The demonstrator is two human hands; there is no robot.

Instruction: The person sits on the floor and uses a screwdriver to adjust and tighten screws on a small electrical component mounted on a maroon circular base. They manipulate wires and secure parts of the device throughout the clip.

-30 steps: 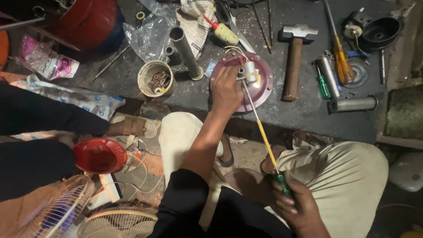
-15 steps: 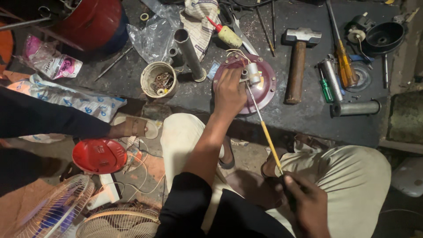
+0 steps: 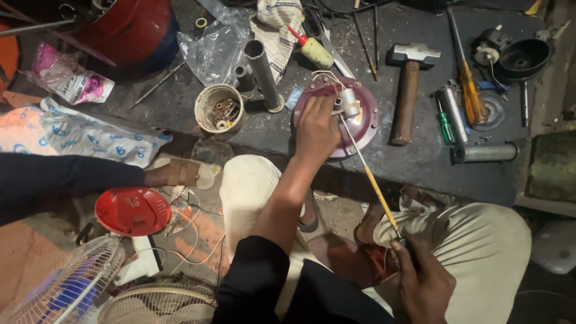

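From the head camera, the left hand [image 3: 317, 129] lies pressed flat, fingers curled, on a round maroon motor cover [image 3: 360, 120] that sits on the dark slab [image 3: 420, 162] near its front edge, roughly midway along. The right hand [image 3: 423, 282] is closed in a fist around the handle end of a long screwdriver [image 3: 372, 180] with a yellow shank; its thin metal tip reaches a small white cylinder [image 3: 348, 103] standing on the cover. White wires loop from that part toward the slab's back edge.

On the slab, a hammer [image 3: 408, 90] lies just beside the cover on the right, a small cup of screws [image 3: 219, 108] on the left, and a grey tube [image 3: 262, 72] stands between cup and cover.

To my eye, the long shank wants a steady line: hold the cover pinned hard so it cannot turn, keep the tip square in its seat, and twist without leaning sideways, or the tip may slip onto the wires.
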